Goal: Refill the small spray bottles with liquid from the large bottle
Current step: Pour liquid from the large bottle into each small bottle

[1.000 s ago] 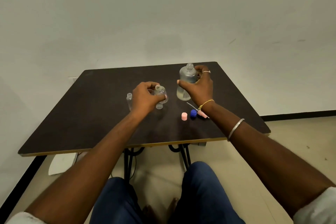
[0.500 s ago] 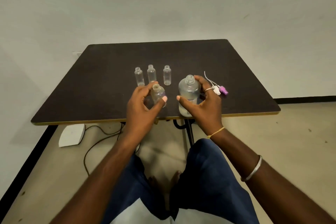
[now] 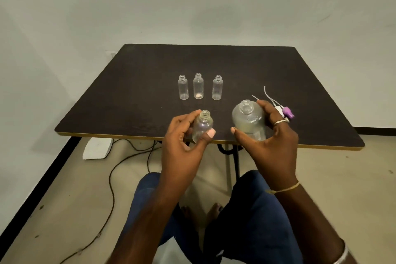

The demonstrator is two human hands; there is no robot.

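Note:
My left hand [image 3: 184, 146] grips a small clear uncapped bottle [image 3: 202, 125], lifted near the table's front edge. My right hand [image 3: 270, 141] grips the large clear bottle [image 3: 248, 120], also uncapped, upright, with some liquid in it. Three more small clear bottles stand open in a row on the dark table [image 3: 128, 92]: left [image 3: 183, 88], middle [image 3: 198, 86] and right [image 3: 217, 88]. Spray heads [image 3: 286, 112] with white tubes, one purple, lie just right of my right hand.
The table stands against a white wall. Below its front edge are black metal legs [image 3: 233, 156], a white box [image 3: 97, 149] and black cables [image 3: 120, 169] on the floor. My knees in blue trousers [image 3: 246, 210] sit under the hands.
Both hands have drawn the small bottle and the large bottle toward me, off the table top. The view has shifted, and three standing small bottles and the spray heads came into sight.

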